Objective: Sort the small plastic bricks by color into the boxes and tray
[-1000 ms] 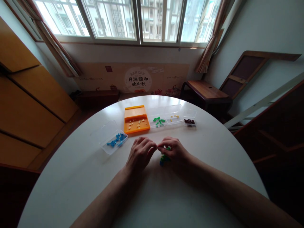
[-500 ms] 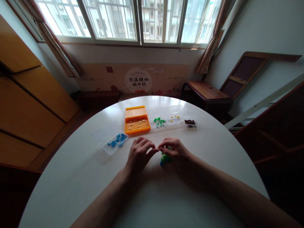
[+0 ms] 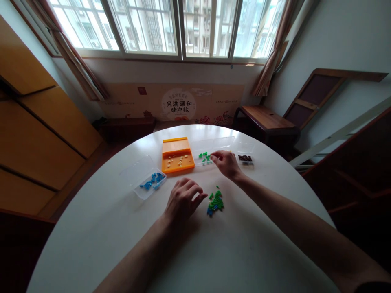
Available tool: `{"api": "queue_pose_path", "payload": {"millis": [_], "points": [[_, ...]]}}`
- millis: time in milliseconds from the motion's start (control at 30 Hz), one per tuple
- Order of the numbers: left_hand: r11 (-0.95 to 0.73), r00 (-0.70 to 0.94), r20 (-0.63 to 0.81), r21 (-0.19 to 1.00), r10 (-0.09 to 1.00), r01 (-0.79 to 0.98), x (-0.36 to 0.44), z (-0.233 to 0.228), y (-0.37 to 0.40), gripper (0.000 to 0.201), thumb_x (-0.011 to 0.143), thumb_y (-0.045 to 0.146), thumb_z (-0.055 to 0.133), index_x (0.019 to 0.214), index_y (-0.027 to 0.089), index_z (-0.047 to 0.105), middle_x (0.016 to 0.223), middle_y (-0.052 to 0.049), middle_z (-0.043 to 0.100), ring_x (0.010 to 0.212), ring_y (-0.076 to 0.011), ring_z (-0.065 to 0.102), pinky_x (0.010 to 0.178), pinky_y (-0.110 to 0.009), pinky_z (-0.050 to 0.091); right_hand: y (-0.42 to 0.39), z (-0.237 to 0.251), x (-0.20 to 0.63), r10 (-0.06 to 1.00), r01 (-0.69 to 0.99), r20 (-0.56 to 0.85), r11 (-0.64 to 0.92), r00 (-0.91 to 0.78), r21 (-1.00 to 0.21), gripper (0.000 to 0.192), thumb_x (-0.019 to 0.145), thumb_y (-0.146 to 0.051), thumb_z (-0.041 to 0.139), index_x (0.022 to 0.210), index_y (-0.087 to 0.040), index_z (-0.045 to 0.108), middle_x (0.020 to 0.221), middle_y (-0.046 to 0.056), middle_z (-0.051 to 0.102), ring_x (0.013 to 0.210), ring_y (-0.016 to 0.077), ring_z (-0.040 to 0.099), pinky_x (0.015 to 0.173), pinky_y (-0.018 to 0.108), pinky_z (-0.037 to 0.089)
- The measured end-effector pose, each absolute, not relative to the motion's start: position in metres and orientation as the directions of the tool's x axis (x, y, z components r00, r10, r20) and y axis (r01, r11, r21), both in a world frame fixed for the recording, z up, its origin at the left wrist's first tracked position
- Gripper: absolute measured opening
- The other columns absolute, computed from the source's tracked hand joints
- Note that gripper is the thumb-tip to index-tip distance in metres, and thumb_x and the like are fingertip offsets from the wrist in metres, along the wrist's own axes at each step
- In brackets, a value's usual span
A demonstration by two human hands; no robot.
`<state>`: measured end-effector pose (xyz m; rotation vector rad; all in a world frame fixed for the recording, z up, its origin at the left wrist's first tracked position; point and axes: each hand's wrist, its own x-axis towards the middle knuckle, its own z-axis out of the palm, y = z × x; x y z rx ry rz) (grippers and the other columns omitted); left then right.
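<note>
- Small green-and-blue brick model [image 3: 215,202] lies on the white round table [image 3: 244,252], just right of the left hand [image 3: 182,200], free of both hands
- Left hand rests beside it, fingers loosely curled, gripping nothing that shows
- Right hand [image 3: 225,163] is stretched to the clear box of green pieces [image 3: 205,157], fingertips pinched over it; whether a piece is held I cannot tell
- Step, as I judge: fetching another green piece; next calls for a fine pinch and a return to the model
- A moment ago both hands met over the model; now the right has left it, uncovering it
</note>
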<state>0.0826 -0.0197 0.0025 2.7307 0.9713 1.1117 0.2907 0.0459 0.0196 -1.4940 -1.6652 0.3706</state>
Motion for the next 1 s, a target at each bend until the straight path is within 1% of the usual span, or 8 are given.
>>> {"api": "queue_pose_path", "payload": {"millis": [100, 167, 333, 467, 533, 633, 767, 1000], "points": [[-0.796, 0.543, 0.611, 0.268, 0.576, 0.543, 0.082, 0.002, -0.020, 0.019, 0.090, 0.033, 0.058, 0.077, 0.019, 0.061, 0.077, -0.003, 0.064, 0.078, -0.0170, 0.054, 0.076, -0.031, 0.043, 0.062, 0.025, 0.290, 0.915, 0.632, 0.376, 0.208, 0.144, -0.747, 0.021, 0.081, -0.027, 0.060, 0.093, -0.017, 0.074, 0.072, 0.003, 0.070, 0.058, 0.0132, 0.056, 0.064, 0.027, 0.045], [-0.791, 0.544, 0.603, 0.274, 0.584, 0.547, 0.082, 0.001, -0.019, 0.018, 0.090, 0.031, 0.056, 0.079, 0.019, 0.062, 0.078, -0.004, 0.064, 0.078, -0.0172, 0.054, 0.076, -0.032, 0.043, 0.063, 0.025, 0.290, 0.912, 0.621, 0.377, 0.202, 0.164, -0.758, 0.020, 0.081, -0.028, 0.059, 0.090, -0.017, 0.074, 0.071, 0.003, 0.070, 0.057, 0.0131, 0.055, 0.063, 0.027, 0.044], [-0.790, 0.609, 0.522, 0.253, 0.598, 0.559, 0.083, 0.000, -0.021, 0.011, 0.090, 0.022, 0.053, 0.089, 0.019, 0.063, 0.088, -0.005, 0.065, 0.084, -0.0185, 0.053, 0.079, -0.034, 0.043, 0.041, 0.014, 0.295, 0.916, 0.609, 0.393, 0.266, 0.082, -0.747, 0.018, 0.081, -0.027, 0.059, 0.085, -0.017, 0.074, 0.072, 0.003, 0.070, 0.056, 0.0119, 0.052, 0.061, 0.026, 0.043], [-0.829, 0.714, 0.429, 0.194, 0.553, 0.525, 0.085, 0.002, -0.022, 0.027, 0.088, 0.015, 0.052, 0.110, 0.026, 0.063, 0.103, -0.005, 0.063, 0.095, -0.0204, 0.052, 0.085, -0.036, 0.041, 0.016, 0.005, 0.301, 0.893, 0.608, 0.451, 0.364, -0.012, -0.706, 0.016, 0.082, -0.024, 0.059, 0.085, -0.017, 0.073, 0.080, 0.003, 0.070, 0.058, 0.0113, 0.051, 0.061, 0.025, 0.043], [-0.850, 0.750, 0.407, 0.162, 0.521, 0.502, 0.087, 0.002, -0.022, 0.031, 0.088, 0.015, 0.053, 0.114, 0.029, 0.063, 0.109, -0.005, 0.062, 0.100, -0.0212, 0.052, 0.087, -0.037, 0.040, 0.007, 0.002, 0.302, 0.887, 0.605, 0.461, 0.383, -0.029, -0.698, 0.015, 0.083, -0.023, 0.059, 0.085, -0.017, 0.072, 0.080, 0.003, 0.069, 0.058, 0.0109, 0.051, 0.060, 0.024, 0.043], [-0.860, 0.766, 0.400, 0.154, 0.504, 0.486, 0.088, 0.004, -0.022, 0.025, 0.089, 0.019, 0.054, 0.108, 0.030, 0.066, 0.112, -0.005, 0.062, 0.102, -0.0214, 0.052, 0.089, -0.037, 0.039, -0.002, -0.001, 0.302, 0.887, 0.601, 0.461, 0.386, -0.033, -0.700, 0.014, 0.083, -0.022, 0.059, 0.085, -0.017, 0.072, 0.078, 0.003, 0.068, 0.057, 0.0107, 0.050, 0.060, 0.024, 0.043], [-0.860, 0.741, 0.445, 0.177, 0.503, 0.478, 0.088, 0.005, -0.023, 0.015, 0.088, 0.025, 0.058, 0.096, 0.030, 0.070, 0.107, -0.004, 0.064, 0.101, -0.0212, 0.053, 0.089, -0.037, 0.039, -0.008, -0.001, 0.298, 0.887, 0.601, 0.459, 0.398, -0.057, -0.693, 0.014, 0.083, -0.021, 0.059, 0.085, -0.017, 0.071, 0.076, 0.002, 0.067, 0.057, 0.0109, 0.051, 0.060, 0.024, 0.042], [-0.855, 0.715, 0.474, 0.219, 0.514, 0.470, 0.086, 0.004, -0.022, 0.011, 0.087, 0.021, 0.059, 0.087, 0.025, 0.069, 0.100, -0.004, 0.067, 0.098, -0.0199, 0.054, 0.086, -0.036, 0.041, -0.017, -0.003, 0.294, 0.883, 0.587, 0.461, 0.421, -0.089, -0.691, 0.013, 0.083, -0.021, 0.058, 0.085, -0.019, 0.071, 0.076, 0.002, 0.067, 0.057, 0.0109, 0.051, 0.060, 0.024, 0.043]]}}
